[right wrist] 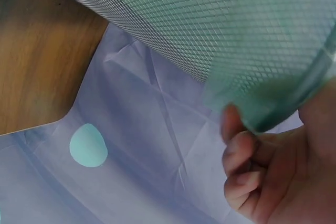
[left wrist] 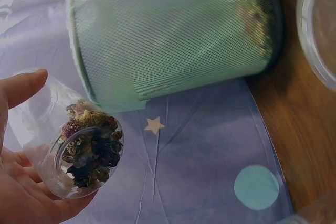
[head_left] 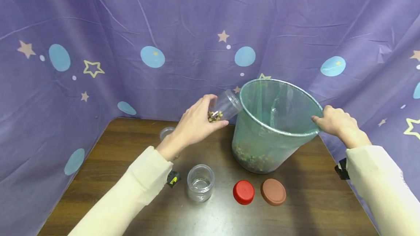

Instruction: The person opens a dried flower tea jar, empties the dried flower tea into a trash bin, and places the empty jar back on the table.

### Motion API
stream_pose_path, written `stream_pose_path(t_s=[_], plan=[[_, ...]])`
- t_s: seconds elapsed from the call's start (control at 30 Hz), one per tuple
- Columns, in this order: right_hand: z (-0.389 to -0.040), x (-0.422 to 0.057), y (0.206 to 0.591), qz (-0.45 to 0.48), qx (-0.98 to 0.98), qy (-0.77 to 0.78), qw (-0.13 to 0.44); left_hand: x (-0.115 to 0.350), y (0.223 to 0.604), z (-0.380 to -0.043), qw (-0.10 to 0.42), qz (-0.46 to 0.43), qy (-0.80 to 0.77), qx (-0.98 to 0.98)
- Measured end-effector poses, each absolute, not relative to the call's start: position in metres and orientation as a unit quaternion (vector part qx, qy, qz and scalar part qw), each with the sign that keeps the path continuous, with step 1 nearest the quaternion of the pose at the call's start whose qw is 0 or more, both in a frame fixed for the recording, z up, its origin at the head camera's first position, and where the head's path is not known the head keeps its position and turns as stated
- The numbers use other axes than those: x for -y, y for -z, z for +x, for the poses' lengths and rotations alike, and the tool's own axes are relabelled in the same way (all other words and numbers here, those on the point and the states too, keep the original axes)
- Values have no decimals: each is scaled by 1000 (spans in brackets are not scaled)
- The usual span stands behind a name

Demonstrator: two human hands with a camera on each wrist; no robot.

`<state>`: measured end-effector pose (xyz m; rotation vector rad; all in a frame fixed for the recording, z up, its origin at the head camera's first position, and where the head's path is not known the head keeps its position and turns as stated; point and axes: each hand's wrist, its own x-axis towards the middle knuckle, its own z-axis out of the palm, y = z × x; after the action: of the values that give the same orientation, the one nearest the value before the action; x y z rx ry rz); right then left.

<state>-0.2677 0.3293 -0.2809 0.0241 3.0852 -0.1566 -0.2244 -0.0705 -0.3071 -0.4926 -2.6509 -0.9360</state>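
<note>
My left hand [head_left: 193, 121] grips a clear plastic jar [head_left: 228, 105], tilted with its mouth toward the bin's rim. Dried flower buds [left wrist: 92, 150] lie at the jar's bottom end in the left wrist view. The mesh wastebasket [head_left: 259, 139], lined with a thin green bag, leans on the table with more dried bits [head_left: 256, 159] showing low inside. On its right side, my right hand [head_left: 339, 123] pinches the rim and bag edge, thumb inside and fingers outside; the right wrist view shows these fingers [right wrist: 241, 153] curled below the rim.
A second clear jar [head_left: 201, 185] stands uncapped on the wooden table [head_left: 157, 207]. To its right lie a red lid [head_left: 244, 192] and a brownish-pink lid [head_left: 273, 192]. Another clear round piece [head_left: 166, 132] is partly hidden behind my left wrist. A purple patterned curtain [head_left: 197, 21] hangs behind.
</note>
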Motion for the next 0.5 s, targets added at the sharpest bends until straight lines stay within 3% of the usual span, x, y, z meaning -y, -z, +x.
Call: stream_pose_path(t_s=[0.5], plan=[[-267, -324, 290, 50, -993, 106, 17, 68, 297, -234, 151, -155, 350, 911]])
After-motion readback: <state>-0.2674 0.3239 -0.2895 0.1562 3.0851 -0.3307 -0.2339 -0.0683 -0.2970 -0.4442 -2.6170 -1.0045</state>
